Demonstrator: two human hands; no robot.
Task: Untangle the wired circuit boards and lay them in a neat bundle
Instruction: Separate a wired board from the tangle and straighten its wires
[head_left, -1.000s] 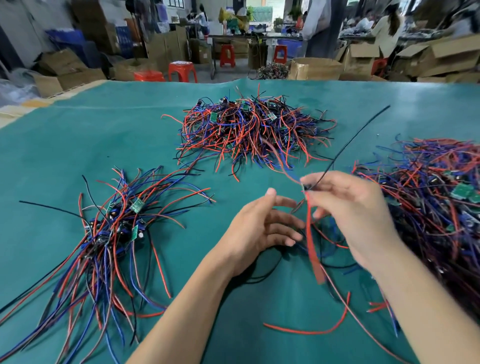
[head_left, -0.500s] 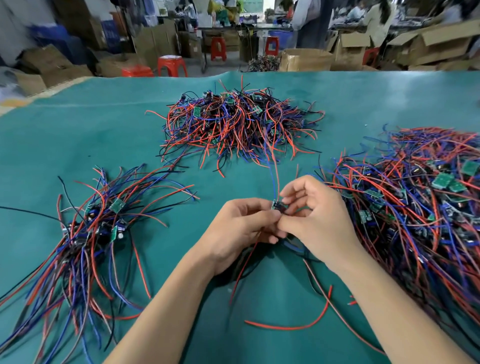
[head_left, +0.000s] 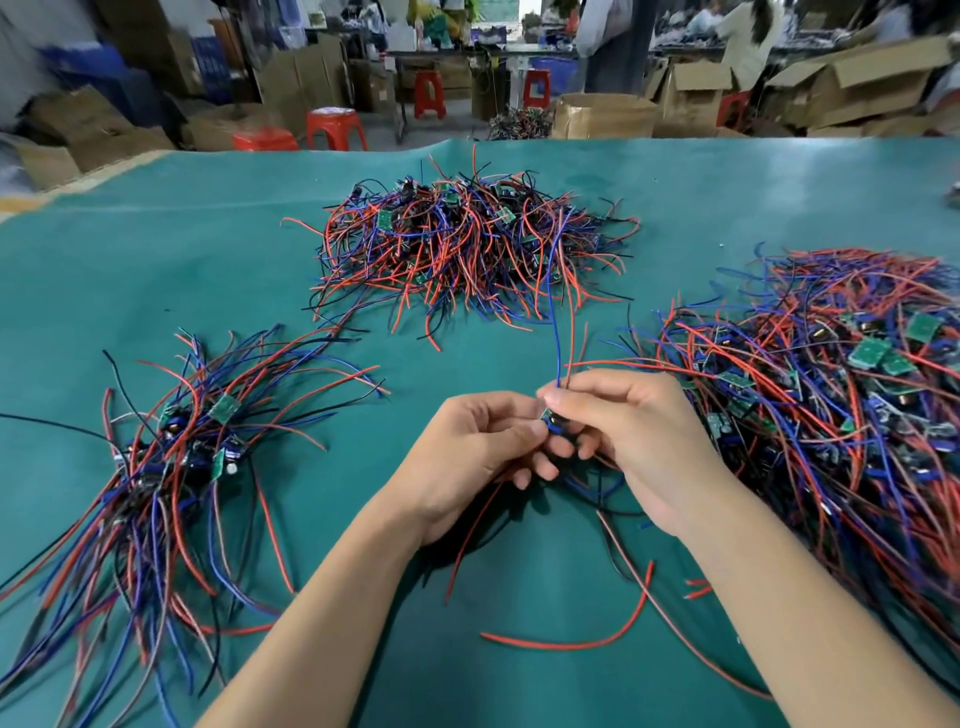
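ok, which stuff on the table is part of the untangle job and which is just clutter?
In the job:
- small board pinched between left hand and right hand
- its blue and red wires rising from the fingers
- combed bundle on the left
- tangled pile on the right
- far tangled pile

Just lying about:
- loose red wire on the green mat
- cardboard boxes and red stools behind

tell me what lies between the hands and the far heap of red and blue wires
In the head view, mostly bare green mat. A blue wire and a red wire rise from the small board both hands pinch toward the far heap.
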